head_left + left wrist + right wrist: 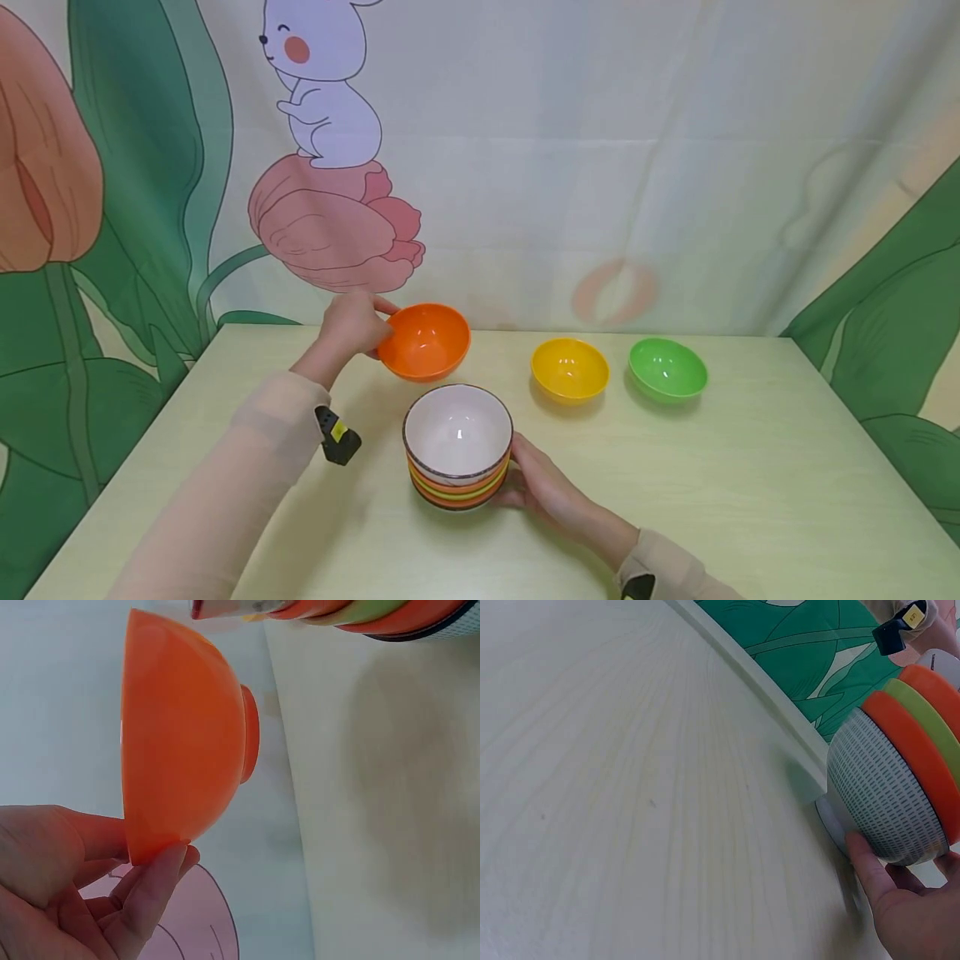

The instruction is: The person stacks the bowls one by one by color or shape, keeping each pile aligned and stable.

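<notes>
My left hand (356, 323) pinches the rim of an orange bowl (426, 343) between thumb and fingers. In the left wrist view the same bowl (176, 735) is side-on, held above the table. Nearer to me is a stack of nested bowls (458, 433), with a white, dark-rimmed bowl on top and orange and yellow-green rims below it. My right hand (551, 492) grips the stack from its right side. In the right wrist view, the lowest bowl (881, 791) is patterned grey-white, and the fingers touch it near its foot.
A yellow bowl (570, 371) and a green bowl (667, 371) stand apart at the table's back, right of the stack. The pale table (750, 483) ends at a hanging cloth (525, 167) printed with flowers and a rabbit.
</notes>
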{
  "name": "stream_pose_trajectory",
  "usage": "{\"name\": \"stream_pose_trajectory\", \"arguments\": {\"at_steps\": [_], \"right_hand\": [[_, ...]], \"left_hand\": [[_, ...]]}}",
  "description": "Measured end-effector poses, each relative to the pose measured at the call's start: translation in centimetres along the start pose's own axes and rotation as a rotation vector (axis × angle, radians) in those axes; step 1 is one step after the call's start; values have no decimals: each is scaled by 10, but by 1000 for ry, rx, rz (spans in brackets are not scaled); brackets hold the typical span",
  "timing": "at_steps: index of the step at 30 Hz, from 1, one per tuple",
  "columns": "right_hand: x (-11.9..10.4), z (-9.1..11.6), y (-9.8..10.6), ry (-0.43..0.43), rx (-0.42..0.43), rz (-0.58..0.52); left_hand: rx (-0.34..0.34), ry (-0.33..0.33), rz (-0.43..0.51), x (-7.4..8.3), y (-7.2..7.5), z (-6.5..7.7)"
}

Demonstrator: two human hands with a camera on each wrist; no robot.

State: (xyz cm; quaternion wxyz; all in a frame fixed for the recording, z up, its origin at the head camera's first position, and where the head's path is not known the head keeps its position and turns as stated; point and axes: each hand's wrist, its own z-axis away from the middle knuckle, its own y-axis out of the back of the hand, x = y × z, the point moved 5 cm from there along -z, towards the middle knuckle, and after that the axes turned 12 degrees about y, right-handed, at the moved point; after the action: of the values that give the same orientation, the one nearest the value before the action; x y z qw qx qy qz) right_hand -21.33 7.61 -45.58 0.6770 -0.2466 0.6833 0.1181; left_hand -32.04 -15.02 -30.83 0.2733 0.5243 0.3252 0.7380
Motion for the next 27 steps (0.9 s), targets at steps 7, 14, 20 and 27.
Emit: {"name": "stream_pose_trajectory", "arguments": {"at_steps": [7,14,20,27], "right_hand": [[0,0,0,-2,2,-3],[-1,1,0,2,3,-4],[-1,1,0,10,8,-1],[-1,1,0,21,3,15]], "left_hand": [[11,-18,-21,8,5,6],[-6,-57,-23,18,8,15],[-15,-106,-26,28,9,24],[0,-148,-53,36,9,30]]}}
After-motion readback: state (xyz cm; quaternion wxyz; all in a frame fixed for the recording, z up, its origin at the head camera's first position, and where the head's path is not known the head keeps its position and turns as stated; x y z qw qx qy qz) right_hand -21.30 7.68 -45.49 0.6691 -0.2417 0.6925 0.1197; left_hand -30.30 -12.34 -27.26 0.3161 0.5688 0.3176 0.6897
